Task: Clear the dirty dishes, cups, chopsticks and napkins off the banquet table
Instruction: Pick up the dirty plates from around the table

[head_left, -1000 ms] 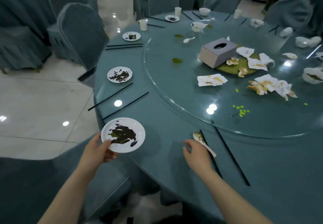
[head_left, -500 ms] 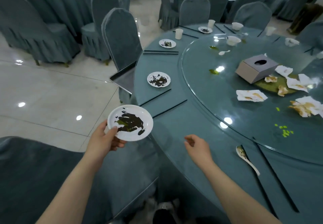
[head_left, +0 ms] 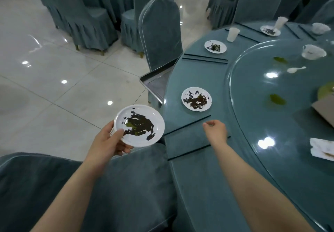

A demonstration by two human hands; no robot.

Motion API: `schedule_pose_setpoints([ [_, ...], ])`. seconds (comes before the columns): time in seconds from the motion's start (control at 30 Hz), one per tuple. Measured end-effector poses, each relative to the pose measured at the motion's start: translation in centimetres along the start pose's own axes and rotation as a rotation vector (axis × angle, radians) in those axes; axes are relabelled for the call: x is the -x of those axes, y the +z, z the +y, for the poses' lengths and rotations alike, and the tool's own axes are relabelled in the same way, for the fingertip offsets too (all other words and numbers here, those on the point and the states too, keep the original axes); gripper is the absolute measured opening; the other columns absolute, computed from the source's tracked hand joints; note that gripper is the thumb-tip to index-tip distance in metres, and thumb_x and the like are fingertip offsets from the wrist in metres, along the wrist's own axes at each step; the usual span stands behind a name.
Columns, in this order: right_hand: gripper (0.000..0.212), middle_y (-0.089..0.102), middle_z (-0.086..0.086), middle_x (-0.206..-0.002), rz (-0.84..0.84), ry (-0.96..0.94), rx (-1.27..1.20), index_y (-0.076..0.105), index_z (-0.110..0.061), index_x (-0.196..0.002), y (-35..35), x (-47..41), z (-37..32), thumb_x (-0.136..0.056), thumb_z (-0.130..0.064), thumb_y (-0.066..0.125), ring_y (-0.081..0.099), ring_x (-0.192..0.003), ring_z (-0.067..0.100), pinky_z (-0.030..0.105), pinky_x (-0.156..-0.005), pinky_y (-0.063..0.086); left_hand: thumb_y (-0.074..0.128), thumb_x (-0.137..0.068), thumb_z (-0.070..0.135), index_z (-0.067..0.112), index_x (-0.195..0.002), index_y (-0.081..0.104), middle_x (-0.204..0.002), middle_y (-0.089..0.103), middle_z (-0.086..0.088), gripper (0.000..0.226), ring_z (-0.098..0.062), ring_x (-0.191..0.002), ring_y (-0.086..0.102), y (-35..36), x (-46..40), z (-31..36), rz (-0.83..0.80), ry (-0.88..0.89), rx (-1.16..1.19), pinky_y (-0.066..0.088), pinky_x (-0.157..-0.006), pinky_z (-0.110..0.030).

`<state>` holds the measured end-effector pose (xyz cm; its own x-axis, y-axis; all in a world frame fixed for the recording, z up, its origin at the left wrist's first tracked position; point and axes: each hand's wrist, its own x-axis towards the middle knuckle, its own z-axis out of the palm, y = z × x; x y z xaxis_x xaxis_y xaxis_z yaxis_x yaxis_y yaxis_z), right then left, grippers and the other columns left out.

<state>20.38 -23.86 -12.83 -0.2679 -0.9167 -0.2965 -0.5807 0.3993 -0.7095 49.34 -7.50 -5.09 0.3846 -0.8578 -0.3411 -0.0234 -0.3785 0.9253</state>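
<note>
My left hand (head_left: 108,144) grips a white plate (head_left: 139,125) smeared with dark sauce, held in the air just off the table's left edge. My right hand (head_left: 216,131) hovers with loosely curled fingers over a pair of black chopsticks (head_left: 188,126) on the teal tablecloth and holds nothing. Beyond it lies a second dirty plate (head_left: 196,99). Farther along the rim are another chopstick pair (head_left: 205,59), a third dirty plate (head_left: 215,46), a white cup (head_left: 232,34) and a fourth plate (head_left: 270,30).
A metal tray (head_left: 153,83) rests on the covered chair (head_left: 160,30) beside the table. The glass turntable (head_left: 282,94) carries a bowl (head_left: 314,52), a spoon (head_left: 295,69), green spills and a soiled napkin (head_left: 321,148). A chair back (head_left: 90,186) is right below me.
The view has swung left along the table. My left hand lifted the plate off the table and carried it out past the edge. My right hand left the spoon and moved over the chopsticks.
</note>
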Motion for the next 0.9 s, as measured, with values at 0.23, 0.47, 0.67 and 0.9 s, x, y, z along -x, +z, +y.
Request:
schedule_pose_setpoints([
  [0.23, 0.048, 0.065, 0.013, -0.115, -0.006, 0.093, 0.063, 0.059, -0.004, -0.115, 1.5, -8.1, -2.4, -0.087, -0.042, 0.063, 0.058, -0.108, 0.033, 0.035, -0.085, 0.045, 0.046, -0.095, 0.022, 0.043, -0.11, 0.056, -0.07, 0.071, -0.015, 0.028, -0.021, -0.054, 0.063, 0.8, -2.9, -0.1, 0.084, -0.053, 0.022, 0.047, -0.046, -0.024],
  [0.47, 0.037, 0.067, 0.017, -0.097, -0.042, 0.166, 0.145, 0.064, 0.001, -0.095, 2.5, -9.7, -3.4, -0.086, -0.035, 0.06, 0.056, -0.079, 0.033, 0.03, -0.066, 0.04, 0.046, -0.096, 0.019, 0.043, -0.106, 0.059, -0.068, 0.07, -0.016, 0.029, -0.021, -0.053, 0.064, 0.9, -3.1, -0.2, 0.105, -0.06, 0.015, 0.046, -0.046, -0.024],
  [0.67, 0.026, 0.065, 0.013, -0.08, 0.012, 0.09, 0.023, 0.066, 0.003, -0.089, 2.7, -8.0, -5.0, -0.087, -0.017, 0.048, 0.052, -0.069, 0.029, 0.028, -0.06, 0.035, 0.046, -0.097, 0.019, 0.04, -0.109, 0.058, -0.068, 0.07, -0.016, 0.027, -0.021, -0.053, 0.063, -0.6, -1.9, -0.4, 0.128, -0.034, 0.032, 0.045, -0.044, -0.021],
  [0.9, 0.007, 0.068, 0.001, -0.061, -0.182, -0.06, -0.252, 0.056, -0.01, -0.084, 4.0, 0.5, -7.6, -0.084, -0.015, 0.051, 0.056, -0.063, 0.023, 0.033, -0.062, 0.042, 0.047, -0.096, 0.02, 0.042, -0.103, 0.059, -0.069, 0.071, -0.015, 0.026, -0.021, -0.054, 0.065, -4.7, 2.0, -0.8, 0.174, -0.007, 0.043, 0.047, -0.054, -0.03],
])
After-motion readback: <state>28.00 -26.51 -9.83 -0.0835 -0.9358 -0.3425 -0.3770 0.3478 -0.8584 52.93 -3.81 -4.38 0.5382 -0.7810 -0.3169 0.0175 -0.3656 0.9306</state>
